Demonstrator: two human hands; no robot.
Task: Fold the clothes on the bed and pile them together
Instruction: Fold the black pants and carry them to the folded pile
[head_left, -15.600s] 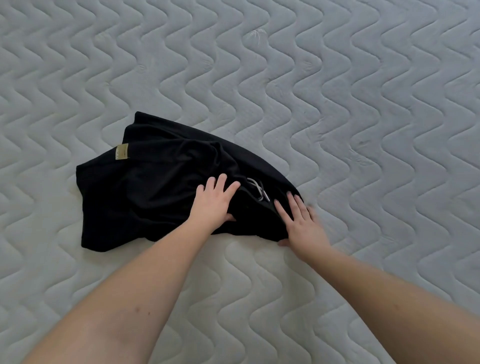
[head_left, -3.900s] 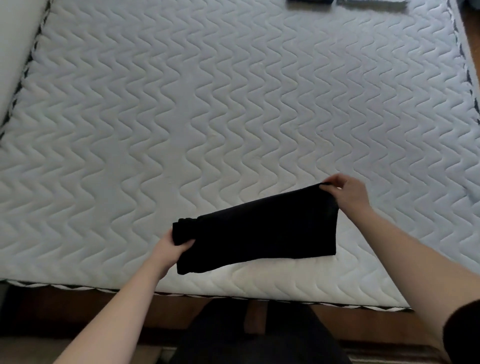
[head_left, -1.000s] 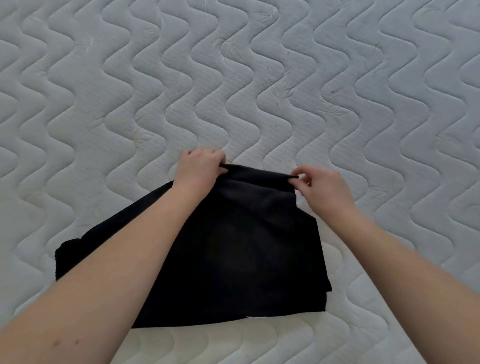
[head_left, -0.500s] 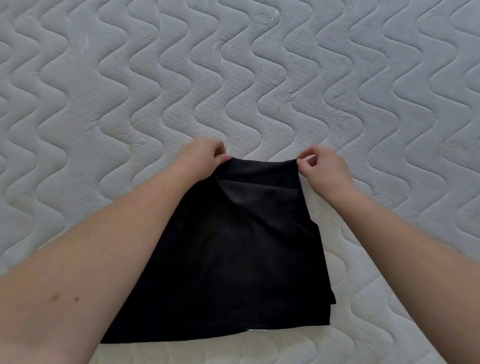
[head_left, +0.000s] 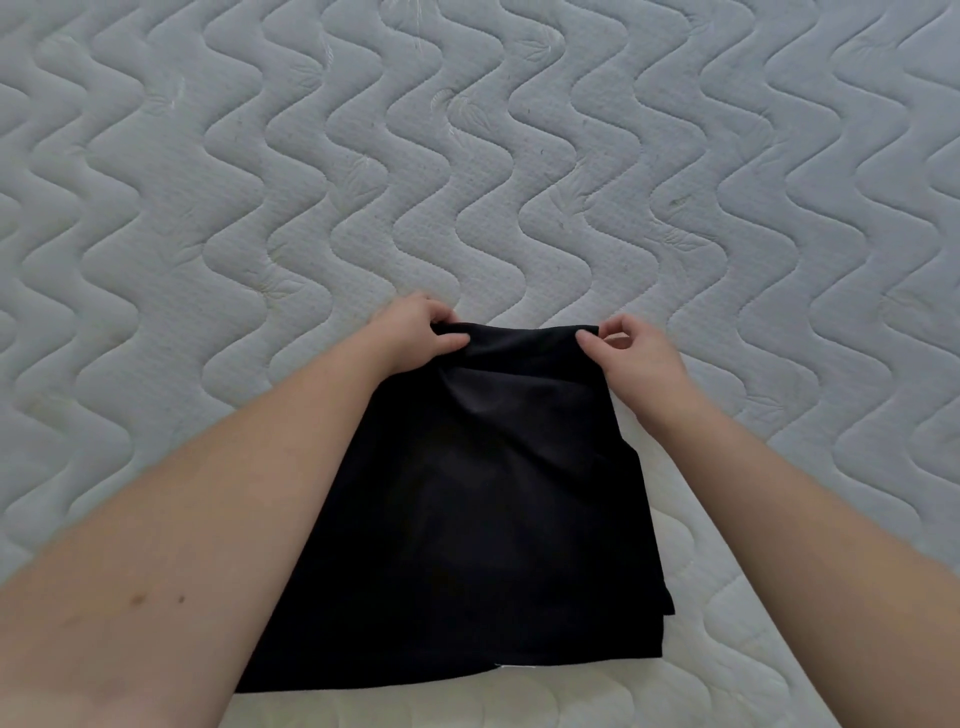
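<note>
A black garment (head_left: 488, 519) lies folded on the quilted white mattress (head_left: 467, 156), its long side running away from me. My left hand (head_left: 415, 338) grips the far left corner of its top edge. My right hand (head_left: 634, 353) pinches the far right corner between thumb and fingers. The far edge is stretched straight between the two hands. My left forearm covers the garment's near left part.
Only the wavy-stitched mattress surface surrounds the garment. No other clothes or the bed's edge show in this view.
Over the last second both hands drew the garment's upper edge away from me, laying the left part over the rest into a narrower, longer shape. In the last half second they hardly moved.
</note>
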